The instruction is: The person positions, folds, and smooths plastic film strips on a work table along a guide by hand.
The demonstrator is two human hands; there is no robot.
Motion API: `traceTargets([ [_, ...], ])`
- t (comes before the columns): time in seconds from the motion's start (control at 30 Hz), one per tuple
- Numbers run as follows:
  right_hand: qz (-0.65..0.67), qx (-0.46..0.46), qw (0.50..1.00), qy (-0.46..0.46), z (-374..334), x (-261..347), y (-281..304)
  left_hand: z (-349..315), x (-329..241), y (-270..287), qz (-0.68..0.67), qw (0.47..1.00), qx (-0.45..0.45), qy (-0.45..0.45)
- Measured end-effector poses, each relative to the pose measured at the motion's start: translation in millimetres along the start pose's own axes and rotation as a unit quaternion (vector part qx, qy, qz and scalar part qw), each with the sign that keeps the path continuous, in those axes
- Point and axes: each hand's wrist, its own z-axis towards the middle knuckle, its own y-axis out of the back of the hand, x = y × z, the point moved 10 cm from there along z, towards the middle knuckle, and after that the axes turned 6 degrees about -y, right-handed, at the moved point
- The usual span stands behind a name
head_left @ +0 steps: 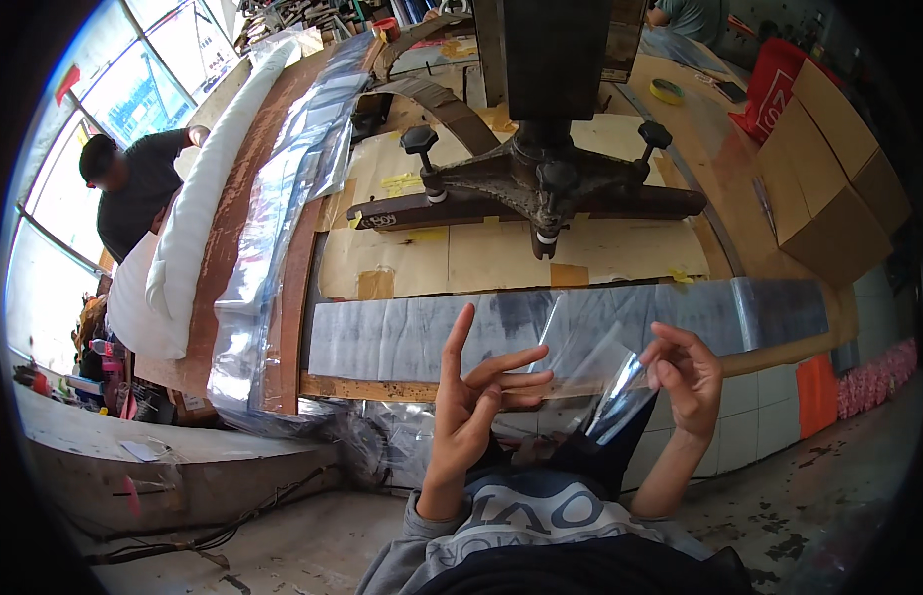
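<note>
In front of my chest, my left hand (468, 397) is raised with its index finger pointing up and the other fingers stretched to the right. Nothing shows in its grasp. My right hand (688, 382) pinches a thin, shiny piece of clear plastic film (614, 399) between thumb and fingers, and the film hangs down to the left. Beyond both hands, a long greyish translucent strip (432, 342) lies along the table's near edge. Behind it stands a dark metal press head (543, 183) with a crossbar and knobs, over cream board (382, 263) with tape on it.
A cardboard box (828, 198) and a red bag (779, 89) sit at the right, near a yellow tape roll (667, 91). At the left lie clear plastic sheeting (268, 268) and a white padded roll (189, 268). A person (139, 188) in dark clothing works beyond them.
</note>
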Motion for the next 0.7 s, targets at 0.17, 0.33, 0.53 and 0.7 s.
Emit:
traceTargets([
  [0.17, -0.171, -0.122, 0.976, -0.065, -18.4, -4.8, 80.8, 4.8, 4.0, 19.4, 0.102, 0.993, 0.057, -0.007],
  [0.33, -0.267, -0.301, 0.915, -0.022, -30.9, 14.7, 122.0, 33.3, 3.6, 21.3, 0.474, 0.876, 0.055, -0.066],
  [0.53, -0.299, -0.180, 0.936, 0.041, 10.7, 19.8, 25.7, 44.5, 35.7, -21.9, 0.611, 0.750, 0.197, -0.158],
  [0.7, -0.341, -0.061, 0.930, 0.123, 37.6, 19.5, -59.2, 40.7, 43.7, -36.8, 0.546, 0.766, 0.290, -0.172],
])
